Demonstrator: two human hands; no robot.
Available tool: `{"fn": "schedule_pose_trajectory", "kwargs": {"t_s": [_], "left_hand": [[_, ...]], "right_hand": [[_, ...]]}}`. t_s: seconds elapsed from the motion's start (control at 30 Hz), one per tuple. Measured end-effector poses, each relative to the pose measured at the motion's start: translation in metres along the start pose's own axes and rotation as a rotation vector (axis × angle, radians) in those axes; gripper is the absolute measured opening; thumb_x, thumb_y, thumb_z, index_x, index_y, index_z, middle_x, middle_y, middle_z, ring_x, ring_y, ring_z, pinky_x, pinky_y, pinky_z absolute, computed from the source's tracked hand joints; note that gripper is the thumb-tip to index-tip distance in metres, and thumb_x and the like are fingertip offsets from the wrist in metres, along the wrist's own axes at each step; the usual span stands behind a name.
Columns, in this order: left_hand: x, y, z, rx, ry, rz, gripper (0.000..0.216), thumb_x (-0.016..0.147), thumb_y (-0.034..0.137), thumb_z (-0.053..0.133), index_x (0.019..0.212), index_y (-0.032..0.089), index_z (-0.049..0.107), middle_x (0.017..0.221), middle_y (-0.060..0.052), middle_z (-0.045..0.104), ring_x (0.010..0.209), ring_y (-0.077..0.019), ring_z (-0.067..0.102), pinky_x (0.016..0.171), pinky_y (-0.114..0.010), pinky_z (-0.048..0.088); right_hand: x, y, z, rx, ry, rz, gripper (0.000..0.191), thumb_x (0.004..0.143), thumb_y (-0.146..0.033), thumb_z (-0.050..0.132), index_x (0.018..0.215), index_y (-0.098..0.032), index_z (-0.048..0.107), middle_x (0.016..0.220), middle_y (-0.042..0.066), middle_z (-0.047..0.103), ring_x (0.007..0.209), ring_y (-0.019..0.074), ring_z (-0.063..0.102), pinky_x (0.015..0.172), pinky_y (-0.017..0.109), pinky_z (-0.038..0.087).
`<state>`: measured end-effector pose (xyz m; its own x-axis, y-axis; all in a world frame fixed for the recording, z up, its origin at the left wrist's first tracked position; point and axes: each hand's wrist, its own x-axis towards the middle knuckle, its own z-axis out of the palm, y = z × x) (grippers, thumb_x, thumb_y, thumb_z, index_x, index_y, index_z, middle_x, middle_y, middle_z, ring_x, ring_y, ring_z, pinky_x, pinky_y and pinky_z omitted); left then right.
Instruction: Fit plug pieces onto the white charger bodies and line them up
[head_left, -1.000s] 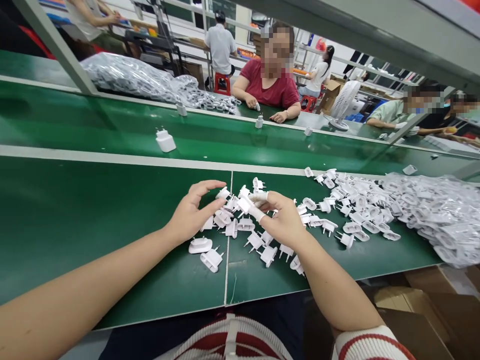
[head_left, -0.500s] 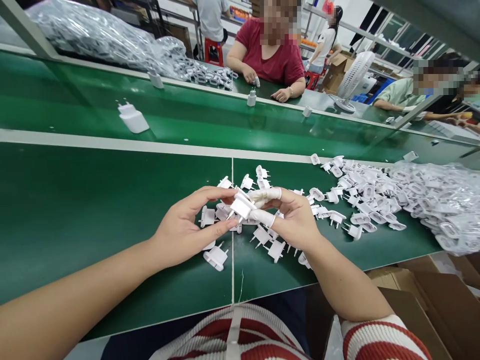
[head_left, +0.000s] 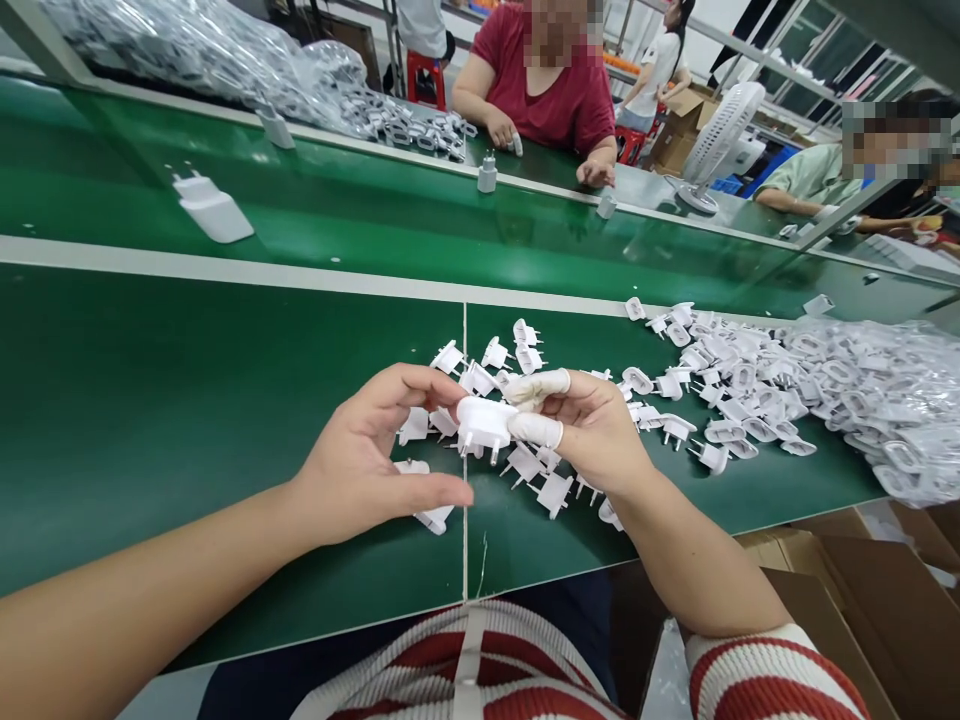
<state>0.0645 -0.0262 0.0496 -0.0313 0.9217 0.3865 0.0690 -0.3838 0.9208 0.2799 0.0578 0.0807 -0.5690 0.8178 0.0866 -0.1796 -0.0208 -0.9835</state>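
My right hand [head_left: 589,425], with white finger cots on its thumb and fingertips, pinches a white two-pin plug piece [head_left: 484,424] by its right end. The pins point down towards me. My left hand [head_left: 375,450] is open around the other side. Its bent fingers reach the left end of the piece, while its thumb stands apart below. Behind and under both hands, several loose white plug pieces [head_left: 552,494] lie scattered on the green worktop [head_left: 187,400]. My left hand partly covers a few of them.
At right, a heap of white plug pieces [head_left: 739,375] spills from a clear plastic bag [head_left: 915,410]. Beyond a pale rail, a green conveyor belt [head_left: 360,215] carries a white charger [head_left: 214,207] and others. Across it sit co-workers near a white fan [head_left: 724,140]. Cardboard boxes [head_left: 862,590] stand low at right.
My left thumb has come away from the plug piece and spread lower. The piece has turned, its pins now facing down towards me. The chargers on the belt have shifted left.
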Motion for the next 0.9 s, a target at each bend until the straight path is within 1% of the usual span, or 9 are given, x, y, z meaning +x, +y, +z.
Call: {"fn": "schedule_pose_trajectory", "kwargs": {"t_s": [0.07, 0.17, 0.3, 0.4, 0.5, 0.6, 0.67, 0.8, 0.9], "left_hand": [[0.001, 0.003, -0.001, -0.06, -0.039, -0.023, 0.042, 0.088, 0.054, 0.085, 0.123, 0.032, 0.075, 0.1, -0.003, 0.076, 0.091, -0.02, 0.072, 0.087, -0.031, 0.061], [-0.001, 0.009, 0.0, -0.062, -0.045, -0.088, 0.024, 0.104, 0.044, 0.067, 0.125, 0.039, 0.077, 0.099, -0.001, 0.079, 0.088, -0.0165, 0.074, 0.081, -0.025, 0.062], [-0.003, 0.014, 0.001, 0.02, 0.005, -0.106, 0.017, 0.101, 0.04, 0.071, 0.112, 0.036, 0.082, 0.104, -0.002, 0.081, 0.085, -0.0193, 0.076, 0.07, -0.025, 0.063], [-0.001, 0.018, 0.004, 0.03, -0.007, -0.126, 0.011, 0.096, 0.039, 0.075, 0.101, 0.034, 0.084, 0.092, -0.003, 0.08, 0.074, -0.0189, 0.074, 0.061, -0.025, 0.061], [0.001, 0.025, 0.008, -0.081, -0.079, -0.246, 0.01, 0.091, 0.04, 0.081, 0.088, 0.03, 0.081, 0.081, -0.003, 0.076, 0.06, -0.0172, 0.068, 0.052, -0.025, 0.059], [0.001, 0.028, 0.009, -0.172, -0.132, -0.372, 0.019, 0.087, 0.04, 0.085, 0.075, 0.027, 0.077, 0.074, -0.002, 0.071, 0.057, -0.0173, 0.066, 0.048, -0.026, 0.059], [0.0, 0.027, 0.006, -0.185, -0.15, -0.401, 0.022, 0.092, 0.041, 0.08, 0.076, 0.026, 0.078, 0.074, -0.003, 0.07, 0.06, -0.0181, 0.067, 0.049, -0.026, 0.059], [-0.001, 0.022, -0.001, -0.231, -0.196, -0.377, 0.032, 0.105, 0.046, 0.062, 0.091, 0.027, 0.084, 0.085, -0.006, 0.075, 0.071, -0.021, 0.071, 0.061, -0.03, 0.064], [-0.001, 0.022, 0.0, -0.251, -0.182, -0.379, 0.018, 0.096, 0.043, 0.076, 0.088, 0.028, 0.082, 0.082, -0.004, 0.075, 0.066, -0.0192, 0.071, 0.057, -0.028, 0.063]], "right_hand": [[-0.001, -0.001, 0.0, 0.014, -0.016, 0.006, 0.034, 0.059, -0.026, 0.103, 0.088, -0.026, 0.085, 0.084, 0.0, 0.081, 0.073, 0.0161, 0.076, 0.076, 0.033, 0.069], [-0.004, -0.002, 0.001, 0.01, -0.055, -0.019, 0.033, 0.061, -0.022, 0.102, 0.089, -0.027, 0.085, 0.081, -0.001, 0.08, 0.073, 0.0154, 0.075, 0.076, 0.031, 0.068], [-0.008, -0.003, 0.004, -0.017, -0.087, -0.065, 0.027, 0.069, -0.025, 0.099, 0.092, -0.028, 0.085, 0.081, -0.001, 0.08, 0.073, 0.0152, 0.074, 0.074, 0.031, 0.067], [-0.01, -0.003, 0.007, -0.055, -0.084, -0.1, 0.028, 0.068, -0.028, 0.1, 0.091, -0.027, 0.085, 0.079, 0.0, 0.079, 0.071, 0.0153, 0.072, 0.071, 0.031, 0.065], [-0.014, -0.003, 0.011, -0.121, -0.064, -0.174, 0.025, 0.069, -0.027, 0.1, 0.088, -0.027, 0.083, 0.078, 0.0, 0.078, 0.069, 0.0148, 0.071, 0.069, 0.029, 0.063], [-0.017, -0.003, 0.014, -0.172, -0.097, -0.231, 0.021, 0.072, -0.024, 0.099, 0.082, -0.026, 0.08, 0.076, 0.0, 0.077, 0.064, 0.014, 0.068, 0.061, 0.028, 0.06], [-0.018, -0.003, 0.014, -0.156, -0.109, -0.23, 0.021, 0.073, -0.025, 0.098, 0.08, -0.025, 0.078, 0.075, 0.0, 0.076, 0.065, 0.0145, 0.068, 0.058, 0.027, 0.058], [-0.016, -0.004, 0.012, -0.107, -0.09, -0.223, 0.022, 0.073, -0.023, 0.098, 0.081, -0.024, 0.077, 0.079, 0.0, 0.077, 0.069, 0.0147, 0.071, 0.06, 0.026, 0.058], [-0.015, -0.003, 0.012, -0.117, -0.107, -0.237, 0.021, 0.074, -0.022, 0.097, 0.082, -0.024, 0.079, 0.079, 0.0, 0.077, 0.069, 0.0144, 0.071, 0.061, 0.026, 0.059]]}}
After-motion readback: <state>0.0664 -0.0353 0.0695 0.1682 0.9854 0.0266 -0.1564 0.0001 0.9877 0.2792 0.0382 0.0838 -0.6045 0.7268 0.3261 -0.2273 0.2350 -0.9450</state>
